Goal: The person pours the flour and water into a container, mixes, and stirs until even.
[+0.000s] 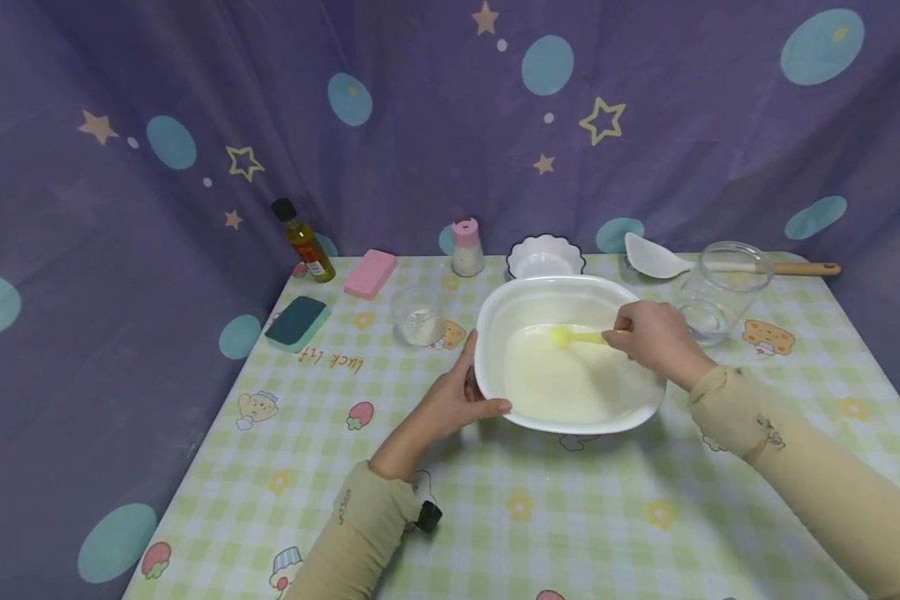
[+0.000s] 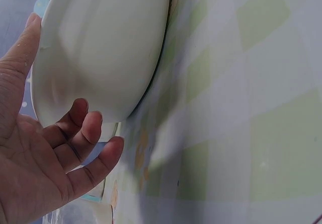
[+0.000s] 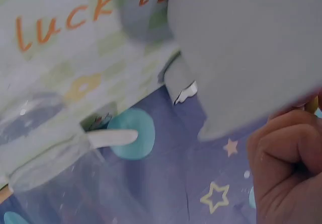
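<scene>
We're seeing open tablecloth (image 1: 570, 517) near side of basin (image 1: 495, 333), easy pass. Far side is getting crowded: glass cup (image 1: 418, 315) just left, clear jar (image 1: 720, 287) just right, scalloped bowl (image 1: 545, 254) & shaker (image 1: 467, 247) behind.

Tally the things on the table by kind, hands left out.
Bowls: 2, white basin, scalloped bowl
Glassware: 2, small glass, glass jug
Sponges: 2, pink, green
Bottles: 2, oil, shaker
Spoons: 2, yellow, white ladle
Total: 10
</scene>
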{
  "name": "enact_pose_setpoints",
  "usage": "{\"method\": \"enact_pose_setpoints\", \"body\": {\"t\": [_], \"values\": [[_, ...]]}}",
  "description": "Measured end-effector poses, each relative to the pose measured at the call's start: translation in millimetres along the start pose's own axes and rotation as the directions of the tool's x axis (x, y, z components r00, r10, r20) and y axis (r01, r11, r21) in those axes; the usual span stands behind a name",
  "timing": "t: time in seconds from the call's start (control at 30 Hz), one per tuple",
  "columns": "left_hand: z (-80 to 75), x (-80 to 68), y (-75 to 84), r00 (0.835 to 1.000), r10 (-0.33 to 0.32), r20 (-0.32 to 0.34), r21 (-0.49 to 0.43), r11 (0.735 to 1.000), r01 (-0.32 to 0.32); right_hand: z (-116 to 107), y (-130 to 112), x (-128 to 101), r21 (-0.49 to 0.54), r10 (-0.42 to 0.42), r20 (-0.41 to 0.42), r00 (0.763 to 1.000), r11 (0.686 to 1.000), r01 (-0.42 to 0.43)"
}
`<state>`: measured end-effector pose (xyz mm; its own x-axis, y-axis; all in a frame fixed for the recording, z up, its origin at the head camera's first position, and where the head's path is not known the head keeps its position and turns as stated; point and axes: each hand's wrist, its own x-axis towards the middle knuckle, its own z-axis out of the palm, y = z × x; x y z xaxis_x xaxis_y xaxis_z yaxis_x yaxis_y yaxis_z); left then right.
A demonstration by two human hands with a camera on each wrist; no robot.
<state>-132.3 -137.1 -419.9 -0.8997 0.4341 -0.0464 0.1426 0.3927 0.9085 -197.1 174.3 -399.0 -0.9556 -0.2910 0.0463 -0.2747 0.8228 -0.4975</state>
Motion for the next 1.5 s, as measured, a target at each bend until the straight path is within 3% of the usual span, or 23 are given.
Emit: {"method": "enact_pose_setpoints", "body": {"t": [0.33, 0.6, 0.9, 1.1, 1.27, 1.5], "values": [[-0.8, -0.6, 2.8, 1.0, -0.018, 0.009, 0.014, 1.0, 0.018, -28, 15, -12, -0.011, 0.036, 0.092, 0.995, 0.999, -0.035], [-1.4, -2.1, 6.3, 0.999, -0.042, -0.001, 0.03, 0.999, 0.042, -43, 26, -20, -0.017, 0.083, 0.225, 0.971, 0.997, -0.082], [0.3, -2.8, 7.3, 0.999, -0.045, -0.012, 0.04, 0.998, 0.046, -41, 22, -28, 0.086, 0.054, 0.353, 0.934, 0.992, -0.09], [0.0, -2.0, 6.3, 0.999, -0.037, -0.001, 0.026, 0.999, 0.037, -23, 15, -30, 0.179, -0.022, 0.304, 0.952, 0.983, -0.034], [0.2, -1.5, 6.1, 0.999, -0.032, -0.01, 0.034, 0.999, 0.032, -8, 2, -26, 0.284, -0.041, 0.247, 0.968, 0.958, -0.032], [0.6, -1.8, 6.4, 1.0, -0.022, -0.015, 0.04, 0.999, 0.023, 13, -19, -12, 0.279, -0.026, 0.151, 0.988, 0.96, -0.017]]}}
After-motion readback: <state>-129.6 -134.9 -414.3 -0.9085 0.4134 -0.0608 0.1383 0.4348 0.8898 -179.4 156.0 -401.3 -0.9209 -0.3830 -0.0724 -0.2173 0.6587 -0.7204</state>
